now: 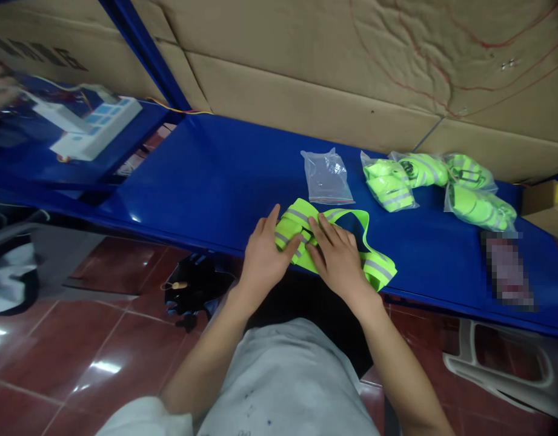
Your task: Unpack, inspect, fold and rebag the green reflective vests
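A neon-yellow strap with grey reflective stripes (379, 270) lies partly folded near the front edge of the blue table. My left hand (268, 251) rests on the folded left part, thumb and fingers spread apart. Lying on the same strap from the right is my right hand (337, 251), its fingers spread over the middle. A small dark piece shows on the strap between the hands. One loop of the strap stands up behind my right hand, and its right end lies beyond that hand. Just behind is a flat clear plastic bag (328, 177).
Several bagged neon straps (481, 207) lie at the back right, near a cardboard box (546, 209). A blurred-out object (509, 269) is at the right. A white power strip (99, 128) sits on the left table, with part of a person's hand (1, 88) beyond.
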`<control>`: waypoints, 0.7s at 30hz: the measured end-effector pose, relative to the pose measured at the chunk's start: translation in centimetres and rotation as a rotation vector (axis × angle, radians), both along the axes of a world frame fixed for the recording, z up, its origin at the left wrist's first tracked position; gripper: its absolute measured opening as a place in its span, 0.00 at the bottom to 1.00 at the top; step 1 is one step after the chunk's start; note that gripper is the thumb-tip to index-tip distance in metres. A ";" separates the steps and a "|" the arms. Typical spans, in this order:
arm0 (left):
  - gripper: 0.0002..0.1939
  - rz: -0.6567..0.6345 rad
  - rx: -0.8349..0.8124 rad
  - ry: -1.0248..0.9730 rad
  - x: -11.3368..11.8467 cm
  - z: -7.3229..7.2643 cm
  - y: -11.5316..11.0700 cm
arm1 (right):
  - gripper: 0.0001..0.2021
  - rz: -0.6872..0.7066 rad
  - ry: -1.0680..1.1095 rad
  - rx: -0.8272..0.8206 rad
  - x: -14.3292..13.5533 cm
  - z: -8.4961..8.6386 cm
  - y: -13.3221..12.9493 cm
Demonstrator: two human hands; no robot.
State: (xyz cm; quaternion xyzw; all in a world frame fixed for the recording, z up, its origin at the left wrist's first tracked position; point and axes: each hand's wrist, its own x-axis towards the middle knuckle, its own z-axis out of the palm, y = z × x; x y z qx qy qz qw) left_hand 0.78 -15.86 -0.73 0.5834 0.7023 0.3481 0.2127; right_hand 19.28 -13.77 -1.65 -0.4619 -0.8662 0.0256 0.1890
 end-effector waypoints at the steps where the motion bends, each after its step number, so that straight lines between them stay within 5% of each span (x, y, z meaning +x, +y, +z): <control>1: 0.39 0.007 0.015 -0.019 0.1 -0.1 0.1 | 0.26 0.005 -0.002 0.003 0.0 0.0 0.0; 8: 0.28 0.073 0.299 -0.061 1.1 -0.6 0.5 | 0.27 0.054 -0.049 -0.004 0.3 1.4 0.6; 12: 0.26 0.076 0.472 0.018 1.5 -0.7 0.7 | 0.26 -0.028 -0.110 0.084 0.7 1.6 1.8; 16: 0.26 0.081 0.440 -0.003 1.1 -0.9 0.5 | 0.25 -0.028 -0.098 0.157 0.8 1.6 2.5; 21: 0.27 0.099 0.391 -0.066 0.3 -1.0 -0.1 | 0.24 -0.253 -0.038 0.176 1.0 1.7 3.7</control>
